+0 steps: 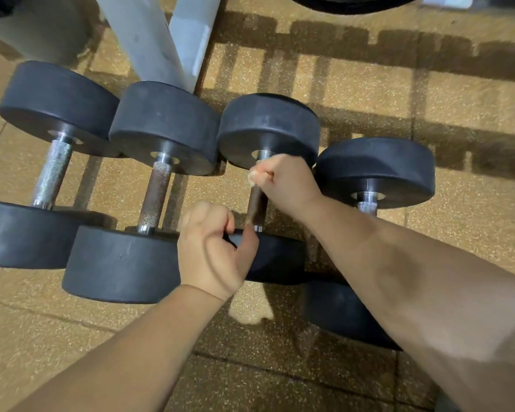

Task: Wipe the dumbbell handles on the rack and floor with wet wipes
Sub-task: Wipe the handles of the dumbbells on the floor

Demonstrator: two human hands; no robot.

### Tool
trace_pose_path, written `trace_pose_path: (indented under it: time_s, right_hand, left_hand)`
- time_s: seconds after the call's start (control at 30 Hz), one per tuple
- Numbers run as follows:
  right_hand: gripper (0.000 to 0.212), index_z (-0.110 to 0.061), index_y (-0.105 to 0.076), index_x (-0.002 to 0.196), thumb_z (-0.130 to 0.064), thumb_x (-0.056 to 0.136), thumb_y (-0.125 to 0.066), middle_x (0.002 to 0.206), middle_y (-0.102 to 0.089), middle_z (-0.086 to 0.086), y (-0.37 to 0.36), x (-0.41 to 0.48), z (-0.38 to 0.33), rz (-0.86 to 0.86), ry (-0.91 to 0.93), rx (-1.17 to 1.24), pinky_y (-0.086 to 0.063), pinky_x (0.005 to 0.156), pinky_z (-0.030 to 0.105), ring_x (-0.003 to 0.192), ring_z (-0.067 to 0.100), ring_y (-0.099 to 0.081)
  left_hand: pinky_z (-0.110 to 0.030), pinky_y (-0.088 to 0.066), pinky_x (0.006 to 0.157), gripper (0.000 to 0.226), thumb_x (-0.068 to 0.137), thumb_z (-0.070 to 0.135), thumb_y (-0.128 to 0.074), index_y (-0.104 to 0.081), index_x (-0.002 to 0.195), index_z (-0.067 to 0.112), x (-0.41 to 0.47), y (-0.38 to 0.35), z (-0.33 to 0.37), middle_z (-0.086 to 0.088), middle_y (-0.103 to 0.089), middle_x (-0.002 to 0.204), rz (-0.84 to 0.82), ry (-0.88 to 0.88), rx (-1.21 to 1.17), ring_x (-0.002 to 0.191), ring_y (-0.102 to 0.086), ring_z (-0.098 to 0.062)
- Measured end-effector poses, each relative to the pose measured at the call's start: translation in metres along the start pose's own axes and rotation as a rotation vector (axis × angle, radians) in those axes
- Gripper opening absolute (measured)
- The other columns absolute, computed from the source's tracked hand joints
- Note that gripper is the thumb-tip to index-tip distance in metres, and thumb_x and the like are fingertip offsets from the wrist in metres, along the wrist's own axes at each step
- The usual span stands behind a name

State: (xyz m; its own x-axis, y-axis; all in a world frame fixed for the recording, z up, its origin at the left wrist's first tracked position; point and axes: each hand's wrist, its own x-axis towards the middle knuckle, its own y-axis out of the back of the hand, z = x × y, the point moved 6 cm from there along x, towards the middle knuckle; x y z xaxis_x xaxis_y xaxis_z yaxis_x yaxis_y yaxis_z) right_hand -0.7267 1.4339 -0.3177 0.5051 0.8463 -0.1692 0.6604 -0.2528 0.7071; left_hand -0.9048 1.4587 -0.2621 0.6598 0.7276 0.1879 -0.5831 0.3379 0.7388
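**Where the floor carries four dumbbells, the third dumbbell is gripped at both ends**

As we look down from the head camera, four dumbbells lie side by side on speckled tan rubber tiles crossed by barred shadows. Each has two thick, round, matte black heads joined by a knurled metal bar.

Counting from the left, the first dumbbell has a bright silver bar. The second dumbbell has one that is rust-brown along its middle. The third handle is dark brown.

The right hand is clenched round the far end of the third handle, just under the far head. A scrap of pale wet wipe shows at the fingers. The left hand sits on the near head of the same dumbbell, fingers curled at its rim and thumb along the edge. The two hands are apart, one at each end of the handle.

The right forearm crosses the fourth dumbbell, hiding most of its bar and part of its near head. Behind the row rise slanted white metal legs. We cannot tell whether they touch the second dumbbell's far head. A black rounded edge is cut off at the top.
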Motion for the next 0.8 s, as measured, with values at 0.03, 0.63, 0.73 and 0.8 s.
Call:
trace_pose_path:
  time_s: [0.03,0.63,0.73,0.8]
  right_hand:
    - [0.015,-0.026,-0.077,0.086,-0.030,0.094,-0.065,0.090,-0.071,-0.006,-0.002,-0.009,-0.004,-0.074,0.060,-0.017,-0.052,0.085,0.032,0.089,0.012,-0.064]
    - [0.023,-0.033,-0.078,0.096,-0.043,0.095,-0.058,0.096,-0.074,-0.005,-0.009,-0.012,-0.013,0.027,0.155,-0.229,-0.055,0.079,0.039,0.090,0.021,-0.067]
    - [0.022,-0.038,-0.077,0.093,-0.043,0.093,-0.056,0.101,-0.074,-0.007,-0.006,0.008,-0.009,0.120,0.004,-0.205,-0.054,0.085,0.035,0.095,0.019,-0.065]
    - [0.022,-0.037,-0.077,0.092,-0.041,0.093,-0.056,0.097,-0.074,-0.007,-0.006,0.002,-0.007,0.119,-0.005,-0.148,-0.055,0.081,0.036,0.092,0.018,-0.066]
  left_hand:
    - [-0.041,-0.040,0.067,0.030,0.080,0.029,-0.059,-0.035,0.068,0.017,0.000,0.000,-0.001,-0.002,-0.040,0.074,0.001,0.010,0.004,0.074,-0.045,-0.028]
    - [-0.040,-0.035,0.062,0.031,0.079,0.035,-0.061,-0.040,0.069,0.015,-0.002,0.003,-0.001,0.000,-0.039,0.075,0.005,0.043,-0.062,0.071,-0.038,-0.023]
    - [-0.040,-0.036,0.062,0.031,0.078,0.037,-0.060,-0.039,0.069,0.016,-0.003,0.003,-0.003,0.002,-0.038,0.076,0.008,0.052,-0.054,0.071,-0.038,-0.023]
    - [-0.040,-0.035,0.062,0.031,0.078,0.038,-0.059,-0.040,0.069,0.016,-0.002,0.003,-0.003,0.002,-0.039,0.075,0.019,0.056,-0.050,0.070,-0.039,-0.023]
